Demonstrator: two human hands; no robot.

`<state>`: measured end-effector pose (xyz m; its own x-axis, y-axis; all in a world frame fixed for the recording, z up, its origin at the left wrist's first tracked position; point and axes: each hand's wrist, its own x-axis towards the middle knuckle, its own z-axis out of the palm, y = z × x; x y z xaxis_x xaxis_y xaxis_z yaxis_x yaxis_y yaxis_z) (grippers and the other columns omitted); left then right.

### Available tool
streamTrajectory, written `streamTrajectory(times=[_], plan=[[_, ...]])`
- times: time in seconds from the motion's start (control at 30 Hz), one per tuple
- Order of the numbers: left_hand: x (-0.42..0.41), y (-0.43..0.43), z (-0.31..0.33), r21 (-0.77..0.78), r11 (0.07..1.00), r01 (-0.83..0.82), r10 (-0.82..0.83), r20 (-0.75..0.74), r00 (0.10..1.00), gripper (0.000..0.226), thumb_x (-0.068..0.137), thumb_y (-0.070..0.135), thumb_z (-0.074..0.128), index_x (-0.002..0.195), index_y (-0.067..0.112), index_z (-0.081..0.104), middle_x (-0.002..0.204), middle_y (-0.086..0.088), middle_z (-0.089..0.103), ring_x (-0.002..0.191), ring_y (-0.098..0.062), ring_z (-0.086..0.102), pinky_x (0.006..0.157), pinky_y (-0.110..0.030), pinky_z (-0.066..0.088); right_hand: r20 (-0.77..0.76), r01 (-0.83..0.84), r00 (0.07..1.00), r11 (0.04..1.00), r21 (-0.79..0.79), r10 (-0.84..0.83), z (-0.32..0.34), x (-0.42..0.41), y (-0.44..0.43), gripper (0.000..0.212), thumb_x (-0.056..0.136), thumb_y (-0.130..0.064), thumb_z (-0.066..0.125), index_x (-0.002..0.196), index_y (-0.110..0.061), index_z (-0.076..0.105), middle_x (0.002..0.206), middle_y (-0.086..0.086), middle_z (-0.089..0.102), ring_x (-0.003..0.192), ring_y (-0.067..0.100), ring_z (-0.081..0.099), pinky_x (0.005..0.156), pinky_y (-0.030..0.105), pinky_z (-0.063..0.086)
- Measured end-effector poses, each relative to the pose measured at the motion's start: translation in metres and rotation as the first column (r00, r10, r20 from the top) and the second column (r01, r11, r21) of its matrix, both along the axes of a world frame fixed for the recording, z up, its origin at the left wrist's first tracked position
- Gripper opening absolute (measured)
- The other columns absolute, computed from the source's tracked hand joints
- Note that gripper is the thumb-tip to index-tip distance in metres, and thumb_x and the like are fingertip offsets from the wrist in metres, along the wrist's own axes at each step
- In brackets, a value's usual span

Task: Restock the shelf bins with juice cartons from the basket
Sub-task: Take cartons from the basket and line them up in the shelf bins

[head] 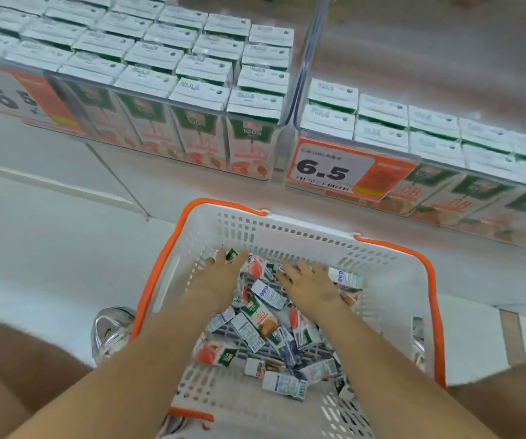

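**Both hands in basket, pick in progress**

We see the basket (303, 231) on the floor below the shelf, with loose juice cartons (258, 318) lying flat at all angles on its bottom.

The left hand (220, 277) is at the far wall of the basket, its fingers (211, 263) curled round one green carton (232, 255). Only an end of that carton shows, so we cannot tell its long axis.

The right hand (311, 285) lies palm down on the heap with fingers (287, 274) fairly straight and narrow-spread. They touch cartons, but we see no grip.

The left bin (192, 104) looks full to its front. The right bin (445, 164) has cartons only in its front rows, with bare space behind.

Our judgement: the open space lies up and to the right of both hands. The right hand is nearer to it, and cartons must be stood upright to match the rows.
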<state>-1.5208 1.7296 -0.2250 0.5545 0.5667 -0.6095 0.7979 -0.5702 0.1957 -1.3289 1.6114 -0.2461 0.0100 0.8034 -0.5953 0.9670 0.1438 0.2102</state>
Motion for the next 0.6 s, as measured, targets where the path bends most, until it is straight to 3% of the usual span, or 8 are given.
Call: streamTrajectory(times=[0.1, 0.2, 0.3, 0.37, 0.43, 0.5, 0.6], plan=[[0.004, -0.002, -0.004, 0.036, 0.999, -0.032, 0.032, 0.016, 0.999, 0.089, 0.084, -0.017, 0.057, 0.153, 0.028, 0.024, 0.145, -0.02, 0.035, 0.132, -0.045, 0.042, 0.105, -0.051, 0.048, 0.014, -0.03, 0.999, 0.994, 0.106, 0.029, 0.001, 0.003, -0.003, 0.045, 0.097, -0.01, 0.064, 0.141, -0.009, 0.057, 0.161, 0.019, 0.032, 0.145, 0.04, 0.031, 0.119, 0.054, 0.031], [0.003, -0.001, -0.007, 0.115, 0.992, -0.051, 0.046, 0.042, 0.998, 0.068, 0.088, -0.007, 0.064, 0.137, 0.022, 0.027, 0.131, -0.019, 0.044, 0.118, -0.042, 0.053, 0.095, -0.048, 0.054, -0.007, 0.028, 1.0, 0.994, 0.107, -0.028, 0.008, 0.006, -0.005, 0.057, 0.089, 0.0, 0.067, 0.143, -0.009, 0.051, 0.161, 0.023, 0.028, 0.149, 0.04, 0.028, 0.121, 0.052, 0.029], [0.002, 0.004, -0.005, 0.14, 0.983, -0.12, 0.109, 0.087, 0.99, 0.061, 0.095, 0.009, 0.071, 0.134, 0.017, 0.025, 0.126, -0.017, 0.048, 0.108, -0.038, 0.059, 0.086, -0.046, 0.057, -0.024, 0.059, 0.998, 0.994, 0.088, -0.058, 0.017, 0.009, -0.007, 0.067, 0.082, 0.008, 0.069, 0.143, -0.007, 0.046, 0.153, 0.024, 0.035, 0.142, 0.041, 0.036, 0.116, 0.049, 0.036], [0.002, 0.005, -0.002, 0.099, 0.969, -0.225, 0.205, 0.175, 0.963, 0.058, 0.095, 0.021, 0.075, 0.131, 0.013, 0.029, 0.122, -0.016, 0.053, 0.105, -0.036, 0.06, 0.085, -0.046, 0.056, -0.047, 0.078, 0.996, 0.989, 0.124, -0.073, 0.025, 0.011, -0.009, 0.065, 0.083, 0.005, 0.07, 0.142, -0.007, 0.047, 0.147, 0.022, 0.042, 0.135, 0.04, 0.042, 0.112, 0.048, 0.04], [0.003, 0.005, 0.003, 0.039, 0.945, -0.326, 0.302, 0.284, 0.91, 0.054, 0.094, 0.03, 0.077, 0.121, 0.013, 0.032, 0.112, -0.014, 0.059, 0.099, -0.034, 0.059, 0.079, -0.045, 0.053, -0.165, 0.208, 0.97, 0.958, 0.198, -0.177, 0.034, 0.017, -0.011, 0.052, 0.093, -0.01, 0.065, 0.142, -0.012, 0.048, 0.143, 0.017, 0.045, 0.128, 0.037, 0.048, 0.107, 0.047, 0.045], [0.004, 0.003, 0.015, -0.08, 0.915, -0.396, 0.395, 0.378, 0.837, 0.049, 0.097, 0.037, 0.073, 0.116, 0.015, 0.034, 0.1, -0.011, 0.06, 0.09, -0.031, 0.059, 0.071, -0.04, 0.047, -0.412, 0.464, 0.844, 0.853, 0.239, -0.344, 0.047, 0.022, -0.012, 0.031, 0.101, -0.032, 0.06, 0.128, -0.02, 0.052, 0.131, 0.009, 0.051, 0.111, 0.028, 0.057, 0.093, 0.042, 0.052], [0.004, -0.001, 0.042, -0.335, 0.812, -0.478, 0.583, 0.446, 0.679, 0.038, 0.102, 0.041, 0.065, 0.122, 0.019, 0.04, 0.093, -0.01, 0.067, 0.079, -0.025, 0.062, 0.064, -0.035, 0.044, -0.739, 0.8, 0.438, 0.596, 0.062, -0.511, 0.069, 0.02, -0.011, 0.026, 0.098, -0.042, 0.068, 0.109, -0.022, 0.056, 0.096, 0.002, 0.063, 0.078, 0.018, 0.067, 0.071, 0.034, 0.056]])
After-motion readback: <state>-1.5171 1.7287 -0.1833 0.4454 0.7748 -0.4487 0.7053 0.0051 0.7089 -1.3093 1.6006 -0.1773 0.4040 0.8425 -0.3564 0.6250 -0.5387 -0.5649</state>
